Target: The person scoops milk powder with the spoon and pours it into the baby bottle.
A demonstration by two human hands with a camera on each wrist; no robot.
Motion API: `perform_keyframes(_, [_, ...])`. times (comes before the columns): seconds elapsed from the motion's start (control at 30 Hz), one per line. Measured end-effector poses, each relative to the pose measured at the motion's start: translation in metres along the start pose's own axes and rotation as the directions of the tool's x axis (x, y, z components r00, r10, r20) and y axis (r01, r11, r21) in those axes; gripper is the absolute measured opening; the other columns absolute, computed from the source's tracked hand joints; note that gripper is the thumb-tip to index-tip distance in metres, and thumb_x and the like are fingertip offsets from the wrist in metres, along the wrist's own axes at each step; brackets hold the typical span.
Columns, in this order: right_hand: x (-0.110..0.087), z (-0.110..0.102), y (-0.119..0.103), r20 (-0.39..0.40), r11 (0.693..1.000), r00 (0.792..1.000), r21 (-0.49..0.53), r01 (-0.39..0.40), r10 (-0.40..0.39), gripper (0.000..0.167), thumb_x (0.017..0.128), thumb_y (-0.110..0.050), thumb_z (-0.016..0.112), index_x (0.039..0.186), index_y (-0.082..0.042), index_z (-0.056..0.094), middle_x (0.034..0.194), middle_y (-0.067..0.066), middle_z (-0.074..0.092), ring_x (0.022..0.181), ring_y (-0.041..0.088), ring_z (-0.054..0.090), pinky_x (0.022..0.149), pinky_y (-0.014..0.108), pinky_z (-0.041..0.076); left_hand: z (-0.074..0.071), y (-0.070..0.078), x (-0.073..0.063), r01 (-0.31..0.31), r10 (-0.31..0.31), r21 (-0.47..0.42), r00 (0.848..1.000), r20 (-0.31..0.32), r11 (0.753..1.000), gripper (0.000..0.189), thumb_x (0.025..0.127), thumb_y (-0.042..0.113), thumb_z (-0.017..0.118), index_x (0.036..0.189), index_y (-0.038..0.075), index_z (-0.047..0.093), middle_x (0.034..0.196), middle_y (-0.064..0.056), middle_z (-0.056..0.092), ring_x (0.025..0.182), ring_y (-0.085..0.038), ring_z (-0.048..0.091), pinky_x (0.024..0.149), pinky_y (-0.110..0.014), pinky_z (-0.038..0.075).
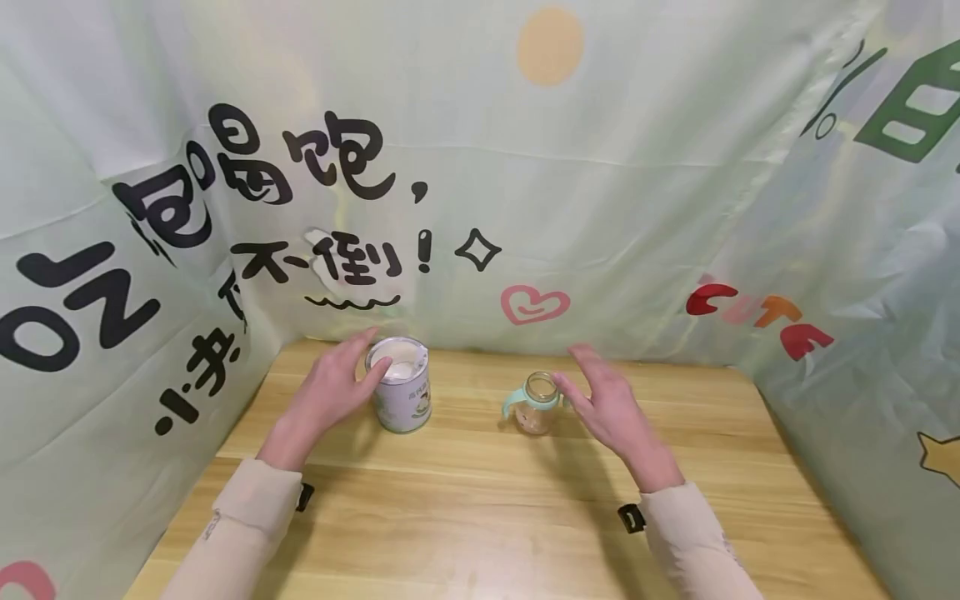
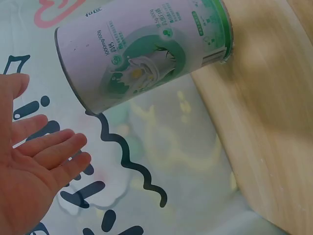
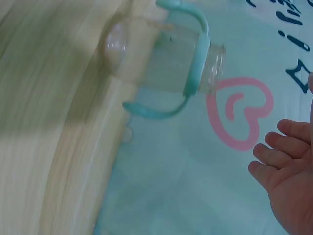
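Observation:
A white milk powder can [image 1: 405,400] with a green label picture stands upright on the table, a clear lid on its top. My left hand [image 1: 335,382] is beside the can's upper left, fingers extended; in the left wrist view the palm [image 2: 29,181] shows apart from the can [image 2: 146,54]. To the right stands a clear baby bottle [image 1: 537,408] with two mint-green handles and no cap on its mouth. Close to the bottle's right side is my right hand [image 1: 611,408], fingers straight. The right wrist view shows this hand [image 3: 288,166] apart from the bottle [image 3: 161,58].
The wooden table [image 1: 450,517] runs up to a printed cloth [image 1: 630,250] that hangs behind it and on both sides. Black lettering, a pink heart and other drawings cover the cloth.

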State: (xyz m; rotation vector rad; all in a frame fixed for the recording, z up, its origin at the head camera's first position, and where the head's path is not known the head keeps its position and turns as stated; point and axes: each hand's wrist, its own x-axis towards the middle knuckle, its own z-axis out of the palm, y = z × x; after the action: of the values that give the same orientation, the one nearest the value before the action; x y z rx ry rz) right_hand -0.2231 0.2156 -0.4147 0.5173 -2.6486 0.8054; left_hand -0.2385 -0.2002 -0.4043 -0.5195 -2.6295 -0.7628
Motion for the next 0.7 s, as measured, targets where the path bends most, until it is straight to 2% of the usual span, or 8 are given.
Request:
perform_keyframes(0.1, [0.004, 0.008, -0.009, -0.006, 0.999, 0.999, 0.019, 0.037, -0.037, 0.061, 0.106, -0.035, 0.065, 0.150, 0.005, 0.050, 0.153, 0.027, 0.054, 0.143, 0.046, 0.052, 0.117, 0.062, 0.046, 0.000, 0.000, 0.003, -0.011, 0.012, 0.017, 0.999, -0.030, 1.000, 0.060, 0.104, 0.030, 0.067, 0.151, -0.002, 0.051, 0.150, -0.028, 0.057, 0.137, -0.048, 0.056, 0.116, -0.062, 0.047])
perform_keyframes(0.23, [0.009, 0.020, -0.022, 0.004, 0.997, 0.999, 0.058, 0.047, -0.047, 0.062, 0.105, -0.038, 0.066, 0.150, 0.003, 0.052, 0.150, 0.024, 0.058, 0.137, 0.044, 0.058, 0.114, 0.060, 0.049, 0.001, 0.001, 0.009, 0.013, -0.013, 0.021, 1.000, -0.014, 1.000, 0.057, 0.104, 0.032, 0.065, 0.149, -0.001, 0.054, 0.147, -0.027, 0.060, 0.134, -0.047, 0.059, 0.113, -0.062, 0.049])
perform_keyframes(0.33, [0.015, 0.032, -0.032, -0.012, 0.993, 0.996, 0.082, 0.087, -0.086, 0.060, 0.103, -0.037, 0.069, 0.148, 0.000, 0.054, 0.140, 0.024, 0.066, 0.114, 0.039, 0.071, 0.104, 0.056, 0.058, 0.004, 0.001, 0.014, 0.038, -0.038, 0.023, 0.999, 0.018, 0.999, 0.052, 0.104, 0.033, 0.064, 0.144, 0.000, 0.060, 0.144, -0.024, 0.063, 0.133, -0.045, 0.060, 0.114, -0.061, 0.049])
perform_keyframes(0.4, [0.020, 0.043, -0.038, -0.034, 0.989, 0.993, 0.091, 0.117, -0.114, 0.057, 0.102, -0.035, 0.071, 0.146, -0.001, 0.056, 0.132, 0.023, 0.070, 0.095, 0.033, 0.073, 0.096, 0.054, 0.060, 0.006, 0.001, 0.018, 0.046, -0.047, 0.029, 0.998, 0.031, 0.999, 0.049, 0.104, 0.033, 0.065, 0.141, 0.001, 0.064, 0.143, -0.023, 0.065, 0.133, -0.044, 0.059, 0.115, -0.061, 0.048])
perform_keyframes(0.47, [0.023, 0.053, -0.045, -0.042, 0.986, 0.990, 0.096, 0.135, -0.131, 0.057, 0.101, -0.035, 0.073, 0.144, -0.002, 0.057, 0.126, 0.021, 0.072, 0.089, 0.030, 0.071, 0.093, 0.053, 0.061, 0.010, -0.001, 0.020, 0.044, -0.045, 0.036, 0.998, 0.037, 0.998, 0.045, 0.104, 0.032, 0.064, 0.137, 0.001, 0.067, 0.141, -0.022, 0.067, 0.133, -0.044, 0.059, 0.116, -0.062, 0.045])
perform_keyframes(0.5, [0.025, 0.058, -0.048, -0.041, 0.986, 0.990, 0.100, 0.136, -0.133, 0.057, 0.100, -0.036, 0.073, 0.144, -0.002, 0.057, 0.126, 0.021, 0.072, 0.091, 0.029, 0.071, 0.094, 0.053, 0.061, 0.012, -0.002, 0.020, 0.044, -0.045, 0.039, 0.998, 0.036, 0.998, 0.045, 0.104, 0.033, 0.064, 0.136, 0.002, 0.067, 0.141, -0.022, 0.067, 0.133, -0.044, 0.058, 0.117, -0.063, 0.043])
perform_keyframes(0.6, [0.028, 0.070, -0.057, 0.004, 0.988, 0.995, 0.120, 0.098, -0.099, 0.064, 0.099, -0.043, 0.073, 0.147, -0.004, 0.056, 0.134, 0.019, 0.069, 0.115, 0.034, 0.070, 0.104, 0.056, 0.057, 0.017, -0.004, 0.020, 0.038, -0.039, 0.046, 0.999, 0.022, 0.998, 0.044, 0.103, 0.033, 0.065, 0.135, 0.003, 0.068, 0.140, -0.021, 0.067, 0.132, -0.043, 0.058, 0.118, -0.064, 0.041])
perform_keyframes(0.7, [0.034, 0.081, -0.065, 0.042, 0.986, 0.995, 0.147, 0.081, -0.088, 0.070, 0.097, -0.047, 0.074, 0.150, -0.005, 0.054, 0.142, 0.018, 0.065, 0.127, 0.034, 0.065, 0.107, 0.055, 0.055, 0.018, -0.005, 0.021, 0.033, -0.034, 0.050, 0.999, 0.006, 0.998, 0.042, 0.102, 0.032, 0.066, 0.134, 0.004, 0.069, 0.138, -0.021, 0.068, 0.130, -0.042, 0.058, 0.117, -0.064, 0.041])
